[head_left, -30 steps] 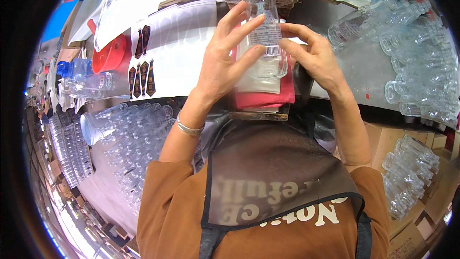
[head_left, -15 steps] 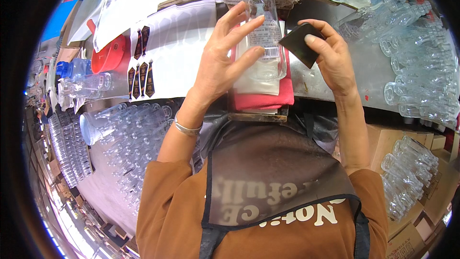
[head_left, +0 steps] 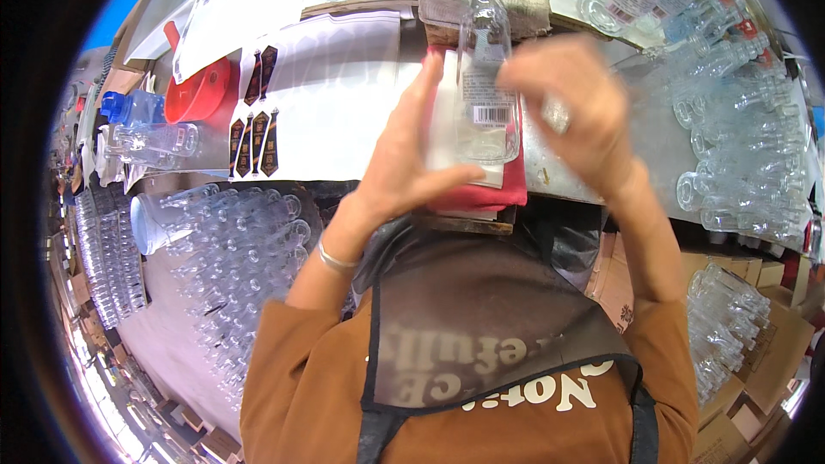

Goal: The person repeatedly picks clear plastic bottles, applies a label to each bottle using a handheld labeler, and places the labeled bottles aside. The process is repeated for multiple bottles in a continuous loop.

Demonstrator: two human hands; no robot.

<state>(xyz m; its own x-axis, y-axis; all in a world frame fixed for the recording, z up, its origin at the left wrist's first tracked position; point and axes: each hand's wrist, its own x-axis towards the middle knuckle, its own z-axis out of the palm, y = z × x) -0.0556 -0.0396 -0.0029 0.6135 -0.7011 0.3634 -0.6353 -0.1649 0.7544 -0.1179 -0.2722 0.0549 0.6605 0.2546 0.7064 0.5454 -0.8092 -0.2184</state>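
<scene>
A clear glass bottle (head_left: 488, 133) with a printed white label lies on a white cloth over a red pad (head_left: 481, 196). Its neck points away from me and rests on a folded beige rag (head_left: 526, 9). My left hand (head_left: 397, 150) is open at the bottle's left side, fingers stretched out and thumb toward its base; whether it touches the glass I cannot tell. Just right of the bottle, my right hand (head_left: 584, 107) is smeared by motion with its fingers bent. The dark flat scraper seen earlier does not show there now.
A white sheet (head_left: 331, 103) with several dark tie-shaped labels (head_left: 255, 142) lies to the left, beside a red container (head_left: 202, 94). Many clear bottles (head_left: 730, 155) are stacked at the right, and more (head_left: 241, 241) stand lower left. Cardboard boxes (head_left: 765, 361) sit at lower right.
My left hand has drawn back from over the bottle to its left side. My right hand has moved up and toward the bottle, and the dark scraper is no longer visible.
</scene>
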